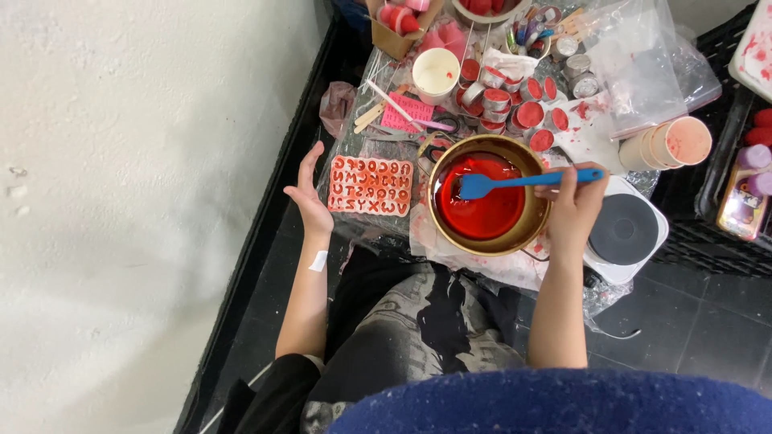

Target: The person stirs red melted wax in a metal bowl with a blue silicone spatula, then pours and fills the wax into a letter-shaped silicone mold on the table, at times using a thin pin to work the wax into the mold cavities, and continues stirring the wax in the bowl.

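Spatula (pixel 515 182) work is in the middle here, but going from the left: the left hand (pixel 309 191) is open and flat, holding nothing. It hangs just beside the letter mold (pixel 371 186), maybe touching its edge; I cannot tell. The mold is orange-red and lies flat on the table (pixel 474 257), with red filling in its letters.

Next comes the round gold bowl (pixel 535 227). It is full of shiny red liquid (pixel 482 210). The blue head of the spatula sits in the liquid near the top of the bowl. Its thin blue handle runs to the right, over the rim.

The right hand (pixel 572 210) is closed on that handle, near its far end, with the fingers wrapped over it. That is the good place to hold, away from the wet head. The spatula looks light, with a soft, bendy head and a stiff handle. The red stuff could make it slippery.

Behind the bowl stand many small tins (pixel 523 108) with red inside and a white cup (pixel 435 74). At the right is a white hot plate (pixel 626 231) with a dark round top.
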